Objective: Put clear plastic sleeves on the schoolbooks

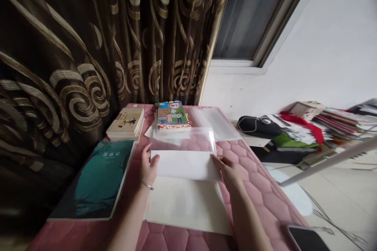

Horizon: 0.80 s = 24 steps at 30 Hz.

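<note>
Nearest, a cream sheet (185, 208) lies flat on a pink quilted mat (259, 200), with a phone (306, 239) at the near right corner of the mat. Just beyond the sheet, a white paper panel (184, 166) lies with its long axis running left to right, squarely between the hands. The left hand (149, 166), a thin bracelet (146, 185) at its wrist, touches the panel's left end, and the right hand (228, 172) lies over its right end. Neither is clearly nearer. The hands stand well apart; whether either is pinching the paper, I cannot tell. A clear plastic sleeve (182, 141) stretches farther from the panel. To the left lies a teal book (97, 178); farther off sit a stack of books (126, 123) and a colourful textbook (172, 115).
</note>
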Tool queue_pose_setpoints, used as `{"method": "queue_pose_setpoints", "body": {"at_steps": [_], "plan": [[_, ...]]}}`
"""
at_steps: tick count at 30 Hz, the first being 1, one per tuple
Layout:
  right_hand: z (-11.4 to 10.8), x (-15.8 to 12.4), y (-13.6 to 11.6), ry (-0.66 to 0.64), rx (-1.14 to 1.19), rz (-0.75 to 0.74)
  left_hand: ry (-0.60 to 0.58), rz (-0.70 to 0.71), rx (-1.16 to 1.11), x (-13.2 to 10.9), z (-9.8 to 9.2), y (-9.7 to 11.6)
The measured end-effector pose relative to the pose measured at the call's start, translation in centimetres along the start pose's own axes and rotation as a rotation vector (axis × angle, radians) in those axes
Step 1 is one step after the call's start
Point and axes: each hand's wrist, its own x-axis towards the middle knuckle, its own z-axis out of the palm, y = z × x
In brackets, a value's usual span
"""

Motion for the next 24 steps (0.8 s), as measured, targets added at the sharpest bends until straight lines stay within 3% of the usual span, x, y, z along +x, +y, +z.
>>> {"method": "queue_pose_setpoints", "body": {"at_steps": [6, 15, 24], "plan": [[-0.3, 0.3, 0.7, -0.011, -0.024, -0.02, -0.018, 0.015, 0.009, -0.1, 0.0, 0.4], [-1.0, 1.2, 1.6, -0.072, -0.004, 0.089, -0.039, 0.033, -0.01, 0.0, -0.2, 0.2], [-0.8, 0.0, -0.1, -0.077, 0.003, 0.187, -0.064, 0.012, -0.033, 0.0, -0.2, 0.3]]}}
